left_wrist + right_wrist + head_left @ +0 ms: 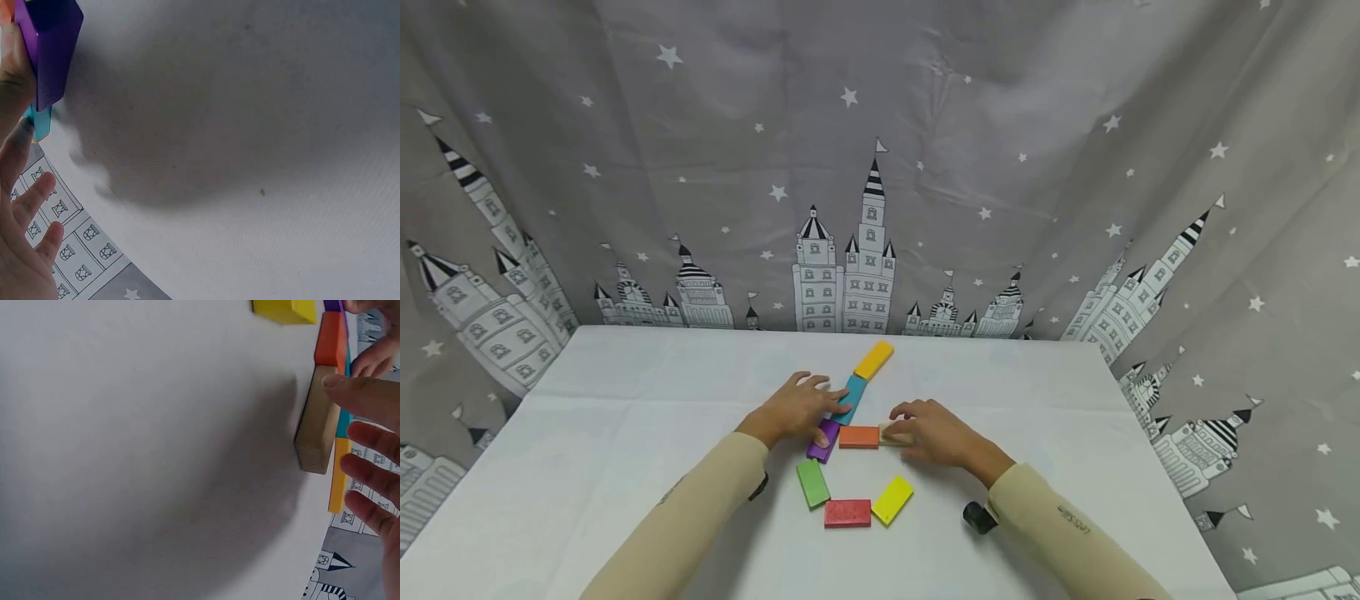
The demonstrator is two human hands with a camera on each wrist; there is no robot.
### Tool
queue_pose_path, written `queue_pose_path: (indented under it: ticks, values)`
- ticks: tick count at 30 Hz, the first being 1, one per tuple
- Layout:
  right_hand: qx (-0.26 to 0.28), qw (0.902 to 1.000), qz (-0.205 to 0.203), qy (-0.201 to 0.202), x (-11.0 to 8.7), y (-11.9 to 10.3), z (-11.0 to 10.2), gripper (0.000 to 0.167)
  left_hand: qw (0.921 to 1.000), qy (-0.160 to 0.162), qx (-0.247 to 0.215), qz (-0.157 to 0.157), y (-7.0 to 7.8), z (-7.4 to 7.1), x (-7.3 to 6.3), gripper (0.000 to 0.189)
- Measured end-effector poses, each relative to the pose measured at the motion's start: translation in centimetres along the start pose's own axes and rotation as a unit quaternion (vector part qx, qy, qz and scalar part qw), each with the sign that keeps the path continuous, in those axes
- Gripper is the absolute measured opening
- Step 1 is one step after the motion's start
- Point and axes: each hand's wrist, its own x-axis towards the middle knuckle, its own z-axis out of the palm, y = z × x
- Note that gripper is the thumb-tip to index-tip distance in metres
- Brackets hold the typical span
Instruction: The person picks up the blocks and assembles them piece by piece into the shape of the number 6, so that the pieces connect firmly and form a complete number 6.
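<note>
My left hand (pixel 801 408) lies with its thumb on a purple block (pixel 823 442) and a finger on a blue block (pixel 850 400). In the left wrist view the thumb touches the side of the purple block (pixel 55 47), while the other fingers spread apart. My right hand (pixel 943 435) reaches over a plain wooden block (pixel 886 434), which it partly hides. The thumb tip touches that wooden block (pixel 317 419) in the right wrist view; the remaining fingers are spread beyond it. An orange block (pixel 859 437) sits between the purple and wooden blocks, end against the wooden one.
Beyond the blue block, a yellow-orange block (pixel 874 360) extends the slanted line. Nearer the person lie a green block (pixel 813 483), a red block (pixel 847 513) and a yellow block (pixel 892 501) in a curve. A white table (pixel 625 400) meets a grey castle-print curtain (pixel 925 125).
</note>
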Motion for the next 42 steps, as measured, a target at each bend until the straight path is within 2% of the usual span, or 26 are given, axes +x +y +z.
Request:
queue_pose_path:
  ticks: [3, 13, 24, 32, 42]
  values:
    - [-0.013, 0.9998, -0.011, -0.014, 0.48, 0.29, -0.09, 0.039, 1.0, 0.004, 0.001, 0.008, 0.02, 0.04, 0.13, 0.068]
    - [0.015, 0.9995, -0.02, -0.021, 0.86, 0.68, 0.15, 0.028, 0.9999, 0.005, 0.006, 0.008, 0.14, 0.07, 0.29, 0.068]
    - [0.065, 0.9974, 0.005, -0.029, 0.44, 0.29, 0.52, 0.037, 1.0, -0.001, 0.004, 0.001, 0.12, 0.09, 0.13, 0.068]
    - [0.07, 0.9967, 0.012, -0.041, 0.23, -0.02, 0.42, 0.044, 1.0, 0.001, 0.007, 0.001, -0.12, 0.09, 0.07, 0.068]
    - [0.109, 0.9913, 0.002, -0.074, 0.05, 0.32, 0.03, 0.052, 0.9999, -0.001, 0.013, 0.007, -0.14, 0.02, 0.21, 0.066]
